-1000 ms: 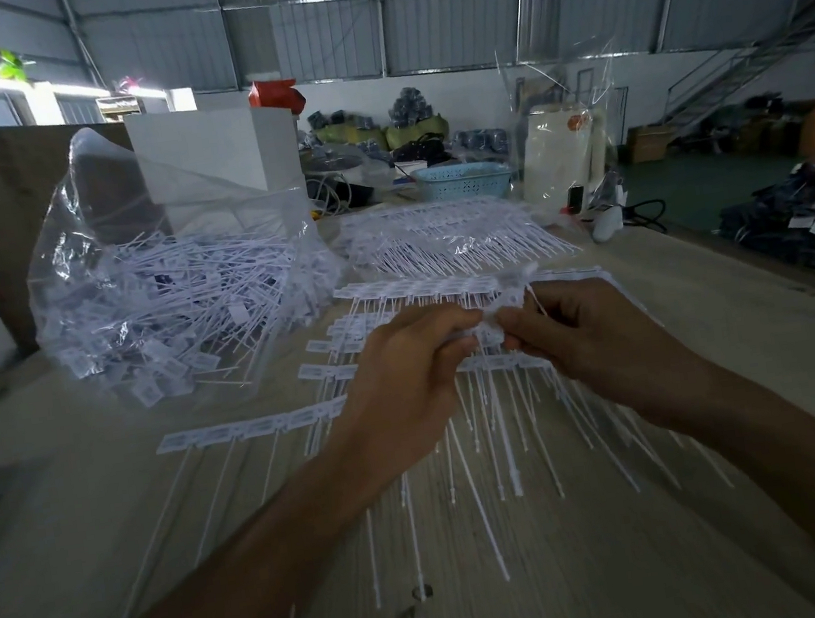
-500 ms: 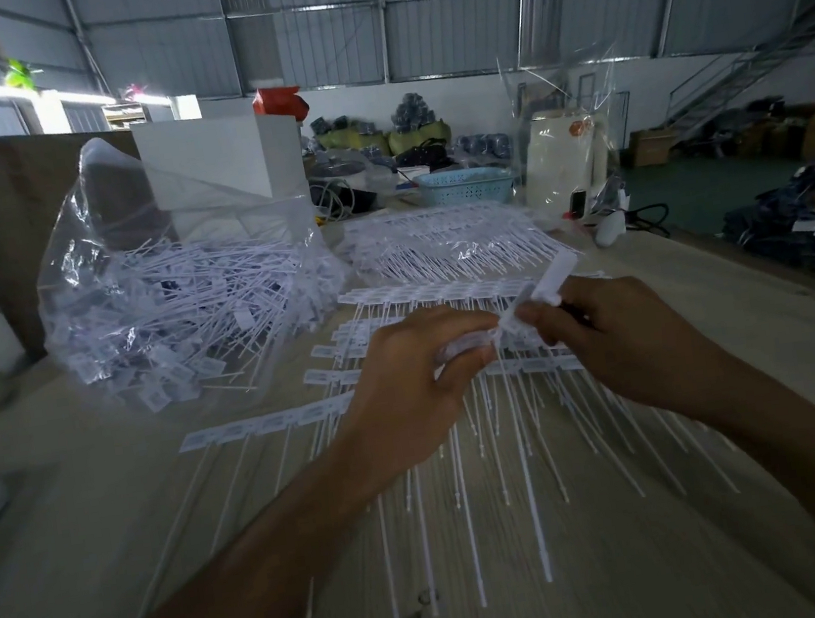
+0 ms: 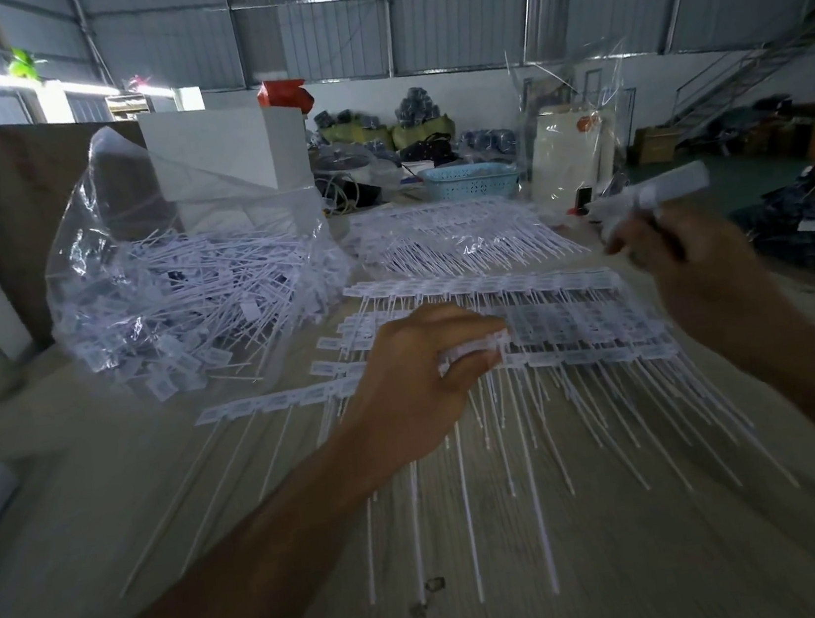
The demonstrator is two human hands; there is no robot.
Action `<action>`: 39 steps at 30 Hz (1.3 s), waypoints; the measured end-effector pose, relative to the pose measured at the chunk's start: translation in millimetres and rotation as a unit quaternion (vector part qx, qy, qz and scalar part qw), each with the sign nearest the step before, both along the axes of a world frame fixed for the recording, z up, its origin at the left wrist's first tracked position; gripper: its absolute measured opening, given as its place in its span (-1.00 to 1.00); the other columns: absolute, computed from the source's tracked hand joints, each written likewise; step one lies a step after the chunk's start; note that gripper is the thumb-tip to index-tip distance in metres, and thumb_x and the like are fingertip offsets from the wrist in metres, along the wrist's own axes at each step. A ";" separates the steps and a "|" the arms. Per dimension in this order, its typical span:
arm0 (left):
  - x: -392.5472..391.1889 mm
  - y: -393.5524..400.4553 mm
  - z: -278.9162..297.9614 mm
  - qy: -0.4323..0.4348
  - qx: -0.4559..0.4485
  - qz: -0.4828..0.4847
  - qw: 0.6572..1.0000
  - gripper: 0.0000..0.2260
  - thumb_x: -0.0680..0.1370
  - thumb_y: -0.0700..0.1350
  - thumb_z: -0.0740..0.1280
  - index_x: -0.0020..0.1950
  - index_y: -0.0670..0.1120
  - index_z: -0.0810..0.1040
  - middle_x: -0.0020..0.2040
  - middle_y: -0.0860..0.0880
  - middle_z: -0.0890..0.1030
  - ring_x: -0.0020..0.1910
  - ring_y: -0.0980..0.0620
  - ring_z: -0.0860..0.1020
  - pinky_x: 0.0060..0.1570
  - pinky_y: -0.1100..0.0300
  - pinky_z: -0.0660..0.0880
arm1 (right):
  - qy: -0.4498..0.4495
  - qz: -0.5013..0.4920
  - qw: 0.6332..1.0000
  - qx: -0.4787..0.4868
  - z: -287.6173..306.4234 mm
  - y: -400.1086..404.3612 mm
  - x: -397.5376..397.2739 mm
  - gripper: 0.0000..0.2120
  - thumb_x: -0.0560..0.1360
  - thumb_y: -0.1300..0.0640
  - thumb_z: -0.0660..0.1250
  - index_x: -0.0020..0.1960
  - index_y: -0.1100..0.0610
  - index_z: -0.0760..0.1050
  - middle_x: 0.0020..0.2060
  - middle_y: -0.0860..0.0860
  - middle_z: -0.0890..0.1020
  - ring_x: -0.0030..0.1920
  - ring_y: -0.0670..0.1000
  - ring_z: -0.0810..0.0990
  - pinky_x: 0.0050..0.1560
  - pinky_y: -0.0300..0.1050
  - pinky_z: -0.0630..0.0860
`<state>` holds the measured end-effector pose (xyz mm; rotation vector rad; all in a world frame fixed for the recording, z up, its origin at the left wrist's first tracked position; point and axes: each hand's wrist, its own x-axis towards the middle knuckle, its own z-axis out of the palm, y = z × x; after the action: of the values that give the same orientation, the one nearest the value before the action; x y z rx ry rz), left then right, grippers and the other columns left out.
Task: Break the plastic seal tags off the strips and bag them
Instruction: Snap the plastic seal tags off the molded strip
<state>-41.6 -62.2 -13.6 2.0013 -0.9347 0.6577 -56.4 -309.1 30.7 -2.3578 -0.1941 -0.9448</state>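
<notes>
Head view: left hand (image 3: 420,379) clamped on bundle of tags (image 3: 473,349) above strips (image 3: 501,327) on table (image 3: 84,507). Right hand (image 3: 667,248) raised, gripping blurred tags (image 3: 659,190). Bag (image 3: 185,286) well left. Risk: loose tails snagging strips, scattering tags short of bag.

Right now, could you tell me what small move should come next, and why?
Probably carry the tags pinched in the left hand over to the clear bag on the left and drop them in. The right hand holds a blurred white piece raised apart, so that bunch looks separated.
</notes>
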 end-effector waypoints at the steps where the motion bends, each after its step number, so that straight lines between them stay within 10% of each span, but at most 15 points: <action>1: 0.8 -1.3 1.2 0.003 -0.005 0.006 1.000 -0.75 0.53 -0.22 0.45 0.20 -0.10 0.67 0.07 0.02 0.67 0.04 0.15 0.58 0.10 0.36 0.45 | 0.042 0.028 0.999 0.006 -4.0 5.9 0.7 -0.73 0.69 0.07 0.11 -0.11 -0.02 0.52 -0.23 0.07 0.58 -0.35 0.03 0.51 -0.44 -0.19 0.37; 11: 3.7 -3.6 -0.4 -0.022 -0.006 0.029 0.999 -0.68 0.58 -0.23 0.35 0.34 -0.11 0.57 0.06 0.04 0.58 0.05 0.15 0.50 0.07 0.45 0.35 | 0.108 0.155 0.977 0.099 -26.3 58.5 -4.0 -0.73 0.67 0.01 0.16 -0.05 0.07 0.57 -0.50 -0.13 0.42 -0.51 -0.16 0.36 -0.44 -0.32 0.27; 16: 1.2 -4.4 -0.3 0.025 -0.080 0.002 0.996 -0.64 0.50 -0.25 0.45 0.22 0.02 0.50 -0.04 0.16 0.65 -0.02 0.20 0.61 -0.05 0.39 0.47 | 0.295 0.247 0.869 0.312 -29.7 72.0 -11.8 -0.60 0.57 -0.17 0.28 -0.32 0.04 0.57 -0.53 -0.09 0.27 -0.52 -0.10 0.19 -0.52 -0.25 0.13; 24: 9.8 5.1 -7.4 0.032 0.015 0.028 0.999 -0.53 0.54 -0.26 0.33 0.40 0.08 0.38 0.25 0.10 0.59 0.20 0.14 0.55 0.12 0.09 0.53 | 0.249 0.197 0.877 0.360 -31.4 67.9 -4.3 -0.68 0.61 0.00 0.29 -0.25 0.14 0.56 -0.52 -0.05 0.25 -0.52 -0.09 0.19 -0.55 -0.26 0.16; 29: 14.2 6.9 -7.2 -0.030 0.024 0.084 0.996 -0.80 0.56 -0.08 0.36 0.17 -0.04 0.62 0.03 0.01 0.67 -0.01 0.04 0.59 0.00 0.07 0.51 | 0.223 0.210 0.888 0.342 -32.8 68.5 -4.9 -0.67 0.62 0.03 0.29 -0.25 0.16 0.57 -0.55 -0.05 0.26 -0.57 -0.11 0.19 -0.58 -0.28 0.16; 39: 15.6 7.4 -8.2 -0.081 0.069 0.051 0.993 -0.81 0.64 -0.20 0.21 0.11 -0.17 0.61 -0.10 -0.08 0.62 -0.12 -0.07 0.54 -0.10 0.02 0.48 | 0.036 0.190 0.977 0.092 -35.0 66.4 -6.5 -0.67 0.64 0.09 0.23 -0.25 0.18 0.52 -0.47 0.01 0.43 -0.44 -0.09 0.38 -0.34 -0.20 0.30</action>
<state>-26.1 -54.8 -21.8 2.1540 -1.0010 0.8439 -62.9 -242.8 -4.3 -2.0793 -0.4875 -0.6601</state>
